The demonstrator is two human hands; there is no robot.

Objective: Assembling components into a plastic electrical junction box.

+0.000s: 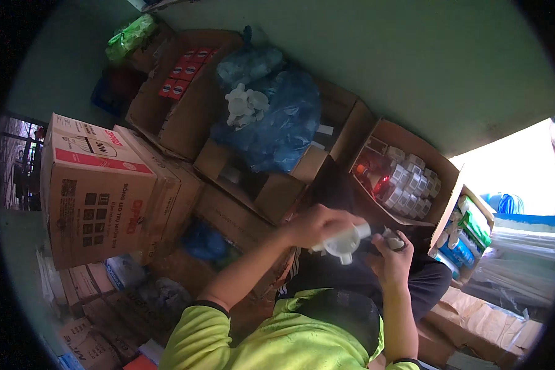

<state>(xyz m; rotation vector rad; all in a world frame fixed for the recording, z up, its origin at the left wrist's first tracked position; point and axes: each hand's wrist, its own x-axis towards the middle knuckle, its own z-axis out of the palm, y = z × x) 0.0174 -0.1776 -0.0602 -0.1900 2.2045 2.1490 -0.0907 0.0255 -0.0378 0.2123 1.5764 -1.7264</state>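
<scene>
My left hand (pixel 325 224) is closed on a round white plastic junction box (pixel 343 244) with short pipe spouts, held above my lap. Close by on its right, my right hand (pixel 391 258) is closed with its thumb raised. A small pale piece (pixel 396 242) shows at those fingertips, too small and blurred to name. Several similar white junction boxes (pixel 246 106) lie piled on a blue plastic bag (pixel 283 132) ahead of me. The bag rests over an open cardboard box (pixel 271 196).
An open carton (pixel 447 166) at the right holds several small white items (pixel 410 185) and a red bottle (pixel 374 176). Another carton (pixel 219 46) contains small red boxes (pixel 185 73). A large closed carton (pixel 98 203) stands at the left. Blue and green packets (pixel 468 234) sit far right.
</scene>
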